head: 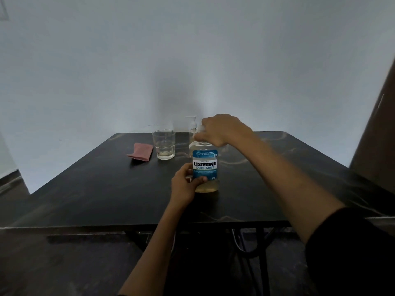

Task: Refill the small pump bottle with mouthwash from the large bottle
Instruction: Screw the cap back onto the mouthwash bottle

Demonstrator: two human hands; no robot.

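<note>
The large mouthwash bottle [205, 167] stands upright mid-table, blue label facing me, pale liquid low in its base. My left hand [186, 184] grips its lower left side, thumb across the label. My right hand [220, 129] is closed over the white cap on top of the bottle. Behind it, partly hidden by that hand, stands the small clear pump bottle [191, 124] with its white pump head still on.
A dark marble-patterned table [106, 189] stands against a pale wall. An empty clear glass [164, 144] sits left of the bottles, with a folded pink cloth [141, 154] further left. A dark panel [376, 133] rises at the right edge.
</note>
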